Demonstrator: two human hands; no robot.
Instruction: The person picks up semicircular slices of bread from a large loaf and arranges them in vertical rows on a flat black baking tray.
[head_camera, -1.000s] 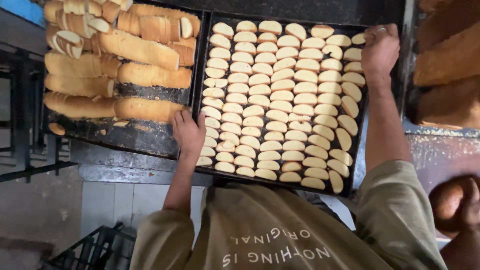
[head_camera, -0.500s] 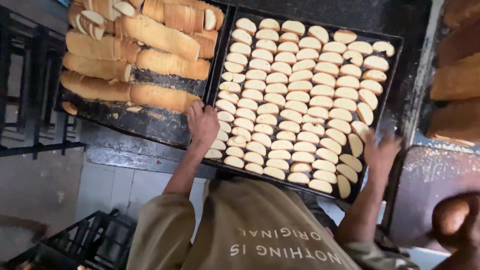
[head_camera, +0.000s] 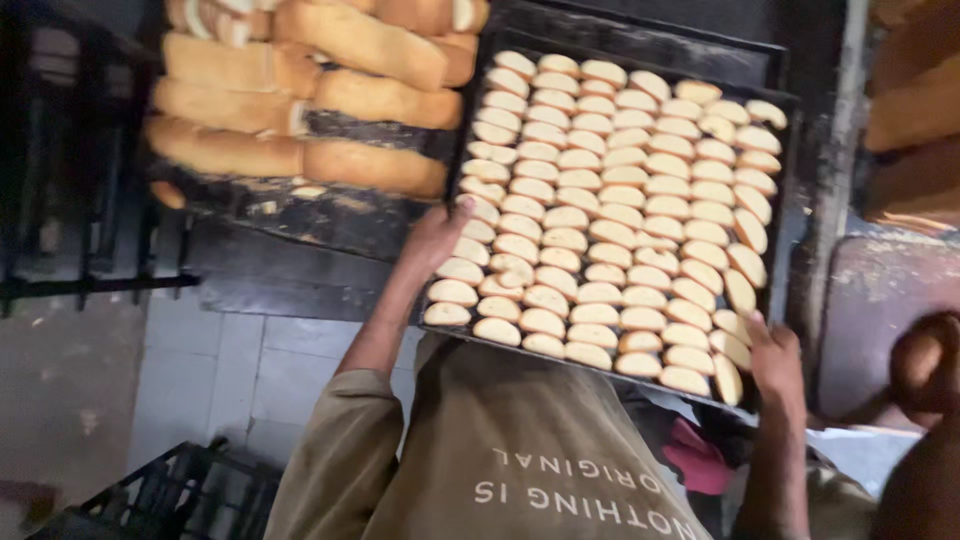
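Observation:
A black baking tray filled with rows of pale toasted bread slices takes up the middle of the view. My left hand grips the tray's left edge, thumb resting on top by the slices. My right hand holds the tray's near right corner, fingers curled over the rim. The tray's near edge sits over my olive shirt.
To the left, long golden loaves are stacked on another dark tray. More loaves stand at the far right. A black crate sits on the tiled floor, and a pink cloth lies under the tray.
My right hand has come from the tray's far right corner down to its near right corner. The tray now lies closer to my body; my left hand has stayed on the left edge.

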